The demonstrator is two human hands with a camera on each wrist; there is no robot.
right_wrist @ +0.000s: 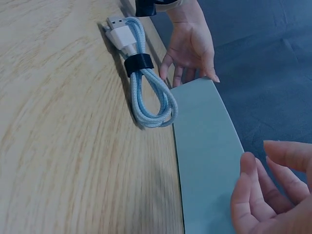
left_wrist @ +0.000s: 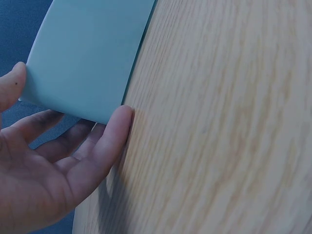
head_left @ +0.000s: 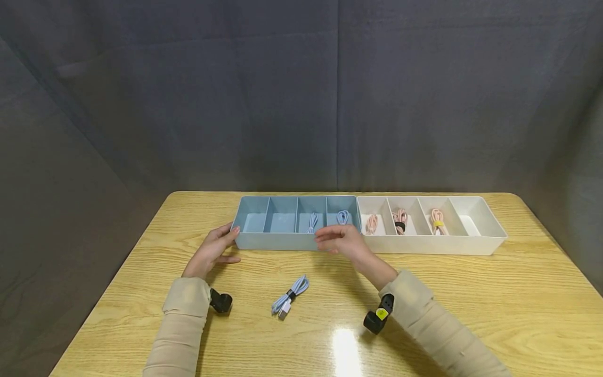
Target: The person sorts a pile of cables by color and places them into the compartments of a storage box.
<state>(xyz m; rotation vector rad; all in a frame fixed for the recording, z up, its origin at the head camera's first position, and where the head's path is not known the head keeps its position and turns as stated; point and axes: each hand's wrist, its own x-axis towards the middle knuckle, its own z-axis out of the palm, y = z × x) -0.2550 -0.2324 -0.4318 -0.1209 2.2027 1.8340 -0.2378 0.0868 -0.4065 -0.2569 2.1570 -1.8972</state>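
Observation:
A blue divided organizer box (head_left: 278,241) stands across the table. My left hand (head_left: 214,248) rests against its left end, the thumb at the upper front corner and the other fingers loosely spread along the end wall in the left wrist view. Over the box's front wall, toward its right side, hovers my right hand (head_left: 346,243), fingers loosely bent with nothing between them. Coiled blue cables lie in its two right compartments: one cable (head_left: 313,222) in the third and another (head_left: 343,217) in the last. Between my forearms, a blue USB cable (head_left: 290,297) with a black strap lies on the table.
A white divided box (head_left: 424,245) adjoins the blue one on the right. It holds a pink cable (head_left: 372,224), one with a black strap (head_left: 400,221) and one with a yellow strap (head_left: 437,222). Behind the wooden table (head_left: 264,345) hangs a dark curtain (head_left: 282,104).

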